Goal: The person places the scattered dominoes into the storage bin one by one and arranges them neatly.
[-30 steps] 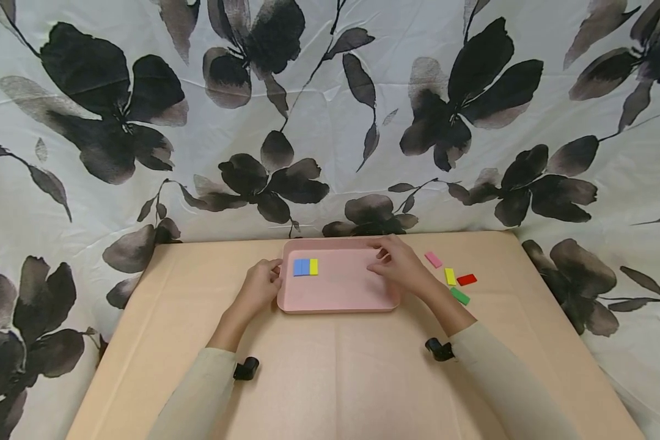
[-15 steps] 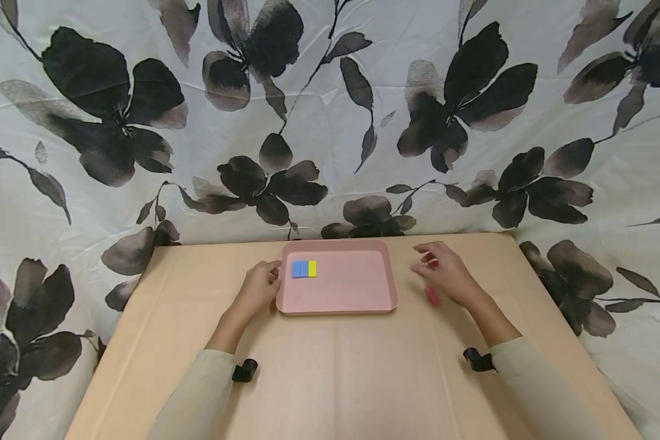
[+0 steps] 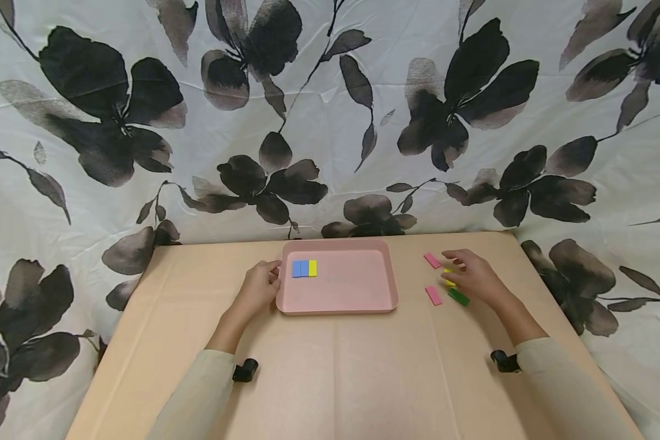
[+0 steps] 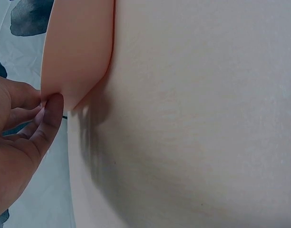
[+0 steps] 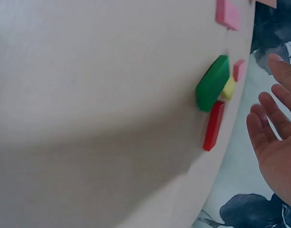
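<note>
My left hand [image 3: 258,287] pinches the left rim of a pink tray [image 3: 352,284]; the left wrist view shows the thumb [image 4: 53,111] against its wall. Inside the tray, two blue blocks [image 3: 300,269] and one yellow block [image 3: 312,269] lie side by side at the left. To the right of the tray, my right hand [image 3: 475,278] hovers with loosely bent fingers above a partly covered yellow block [image 3: 448,278]. Around it lie two pink blocks [image 3: 432,261] and a green block [image 3: 459,297]. A red block [image 5: 213,126] shows in the right wrist view, hidden by the hand in the head view.
A beige cloth-covered table [image 3: 335,379] carries everything. Behind it hangs a white curtain [image 3: 330,122] with dark flowers, close to the tray's far edge. A black camera sits at each wrist.
My right hand has moved from over the tray's right side rightward to the loose blocks. My left hand keeps its hold on the tray, and the blocks inside stay put.
</note>
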The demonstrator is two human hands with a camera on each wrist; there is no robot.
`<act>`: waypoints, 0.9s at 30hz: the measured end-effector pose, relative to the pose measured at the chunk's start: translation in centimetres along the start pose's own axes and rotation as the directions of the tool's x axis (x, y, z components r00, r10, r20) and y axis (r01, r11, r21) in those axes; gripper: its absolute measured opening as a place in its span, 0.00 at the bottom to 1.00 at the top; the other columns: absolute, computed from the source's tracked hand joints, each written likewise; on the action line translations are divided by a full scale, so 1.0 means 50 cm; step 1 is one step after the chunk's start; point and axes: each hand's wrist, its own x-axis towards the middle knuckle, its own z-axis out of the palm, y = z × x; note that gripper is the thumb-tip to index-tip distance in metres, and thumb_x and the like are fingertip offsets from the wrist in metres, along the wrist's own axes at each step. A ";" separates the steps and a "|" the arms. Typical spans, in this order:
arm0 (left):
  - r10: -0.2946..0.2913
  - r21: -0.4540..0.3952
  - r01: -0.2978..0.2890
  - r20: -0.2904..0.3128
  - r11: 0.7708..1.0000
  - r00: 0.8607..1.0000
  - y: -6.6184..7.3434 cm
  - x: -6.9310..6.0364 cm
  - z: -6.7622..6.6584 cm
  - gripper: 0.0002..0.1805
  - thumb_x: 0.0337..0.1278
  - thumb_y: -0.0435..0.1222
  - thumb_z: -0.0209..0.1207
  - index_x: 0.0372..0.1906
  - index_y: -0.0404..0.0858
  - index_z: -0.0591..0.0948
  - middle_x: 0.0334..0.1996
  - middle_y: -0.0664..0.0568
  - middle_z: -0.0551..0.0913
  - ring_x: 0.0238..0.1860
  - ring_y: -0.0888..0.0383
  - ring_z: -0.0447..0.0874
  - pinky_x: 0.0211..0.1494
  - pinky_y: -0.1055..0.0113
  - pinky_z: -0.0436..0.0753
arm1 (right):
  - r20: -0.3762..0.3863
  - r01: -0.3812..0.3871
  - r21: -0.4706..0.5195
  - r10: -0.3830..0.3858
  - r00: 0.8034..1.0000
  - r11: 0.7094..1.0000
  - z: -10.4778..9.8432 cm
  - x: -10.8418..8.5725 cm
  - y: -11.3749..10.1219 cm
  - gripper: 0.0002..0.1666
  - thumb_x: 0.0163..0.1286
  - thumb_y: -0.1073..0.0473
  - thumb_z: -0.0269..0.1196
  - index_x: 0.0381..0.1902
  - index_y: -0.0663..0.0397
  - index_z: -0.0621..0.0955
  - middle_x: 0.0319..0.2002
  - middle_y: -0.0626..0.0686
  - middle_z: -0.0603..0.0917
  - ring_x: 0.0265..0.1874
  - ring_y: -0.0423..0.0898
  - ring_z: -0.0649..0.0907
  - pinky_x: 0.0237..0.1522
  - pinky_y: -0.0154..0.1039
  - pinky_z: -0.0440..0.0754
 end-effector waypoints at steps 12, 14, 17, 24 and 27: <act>-0.001 0.001 0.001 -0.006 1.000 1.000 -0.001 0.000 0.000 0.25 0.60 0.23 0.59 0.64 0.22 0.77 0.45 0.38 0.82 0.44 0.47 0.87 0.45 0.58 0.87 | 0.037 0.049 -0.095 -0.046 0.998 0.994 0.008 0.009 0.032 0.34 0.65 0.58 0.73 0.66 0.66 0.77 0.63 0.72 0.76 0.59 0.68 0.76 0.63 0.67 0.76; -0.002 0.002 0.002 -0.008 1.000 1.000 -0.002 0.001 0.000 0.25 0.60 0.23 0.59 0.64 0.22 0.77 0.45 0.38 0.82 0.44 0.47 0.87 0.45 0.58 0.88 | 0.040 0.071 -0.099 -0.067 0.997 0.993 0.006 0.008 0.036 0.33 0.64 0.59 0.74 0.64 0.67 0.78 0.61 0.72 0.77 0.57 0.68 0.78 0.61 0.66 0.78; -0.002 0.005 0.002 -0.009 1.000 1.000 -0.004 0.002 0.001 0.25 0.60 0.23 0.59 0.64 0.22 0.77 0.45 0.38 0.82 0.44 0.47 0.87 0.44 0.60 0.87 | 0.052 0.095 -0.109 -0.090 0.995 0.989 0.005 0.008 0.041 0.31 0.64 0.60 0.74 0.62 0.67 0.79 0.58 0.71 0.79 0.53 0.66 0.79 0.58 0.64 0.81; 0.002 -0.002 -0.002 -0.004 1.000 1.000 -0.005 0.002 0.002 0.25 0.60 0.22 0.59 0.64 0.22 0.77 0.45 0.38 0.82 0.45 0.47 0.87 0.46 0.59 0.87 | 0.081 0.104 -0.123 -0.095 0.992 0.987 0.006 0.013 0.047 0.29 0.64 0.62 0.73 0.61 0.68 0.80 0.52 0.68 0.81 0.48 0.62 0.80 0.54 0.60 0.84; -0.007 -0.010 0.007 -0.005 1.000 1.000 -0.002 0.001 0.003 0.25 0.60 0.22 0.59 0.64 0.23 0.77 0.45 0.38 0.82 0.45 0.47 0.87 0.46 0.58 0.87 | 0.092 0.093 -0.128 -0.082 0.992 0.987 0.007 0.015 0.046 0.29 0.64 0.62 0.73 0.60 0.68 0.80 0.49 0.66 0.80 0.46 0.60 0.79 0.53 0.58 0.85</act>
